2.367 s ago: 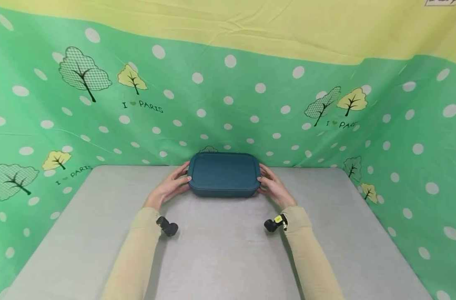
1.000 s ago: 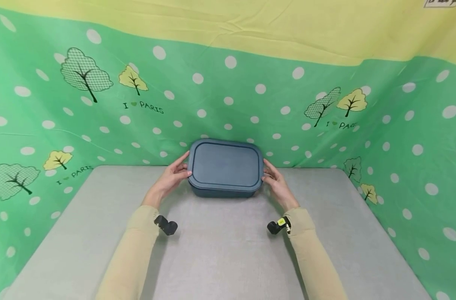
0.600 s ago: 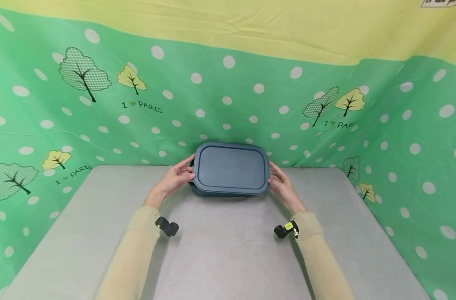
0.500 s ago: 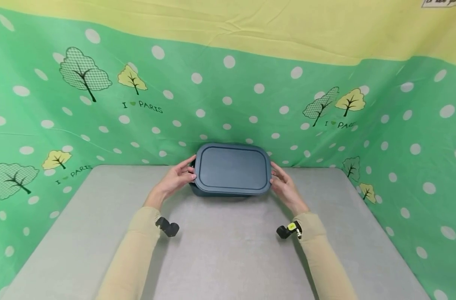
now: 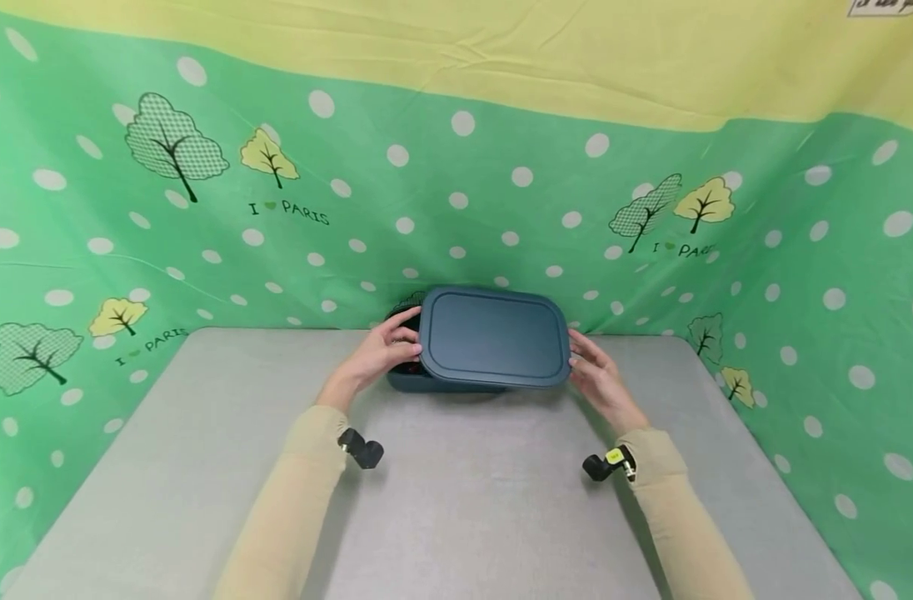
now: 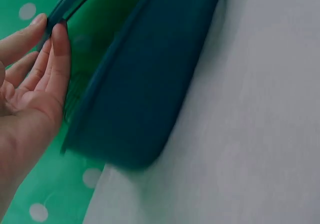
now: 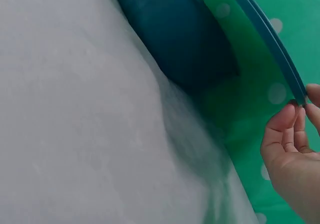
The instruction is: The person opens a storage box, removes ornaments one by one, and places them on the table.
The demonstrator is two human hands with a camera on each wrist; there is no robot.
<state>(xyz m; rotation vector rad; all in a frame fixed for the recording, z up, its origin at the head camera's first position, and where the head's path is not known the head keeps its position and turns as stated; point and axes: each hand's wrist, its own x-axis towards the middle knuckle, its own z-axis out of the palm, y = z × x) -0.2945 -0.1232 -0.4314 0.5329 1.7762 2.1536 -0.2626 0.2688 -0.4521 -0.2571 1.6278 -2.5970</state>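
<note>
A dark blue rectangular lid (image 5: 496, 337) with rounded corners is held level above its box, shifted to the right of it. My left hand (image 5: 377, 354) pinches the lid's left end, and my right hand (image 5: 601, 379) pinches its right end. Beneath stands the blue box (image 5: 441, 384) on the table; its left part shows open, with dark contents too hidden to name. In the left wrist view a gap parts the lid edge from the box (image 6: 145, 78). The right wrist view likewise shows the lid (image 7: 272, 38) apart from the box.
The grey table (image 5: 456, 500) reaches back to a green polka-dot cloth (image 5: 456, 167) hung directly behind the box. Another stretch of that cloth runs down the right side. Small black cameras (image 5: 362, 450) sit at both wrists.
The lid has come up off the box and moved to the right, with both hands travelling along. The box has stayed in place, and its left part is now uncovered.
</note>
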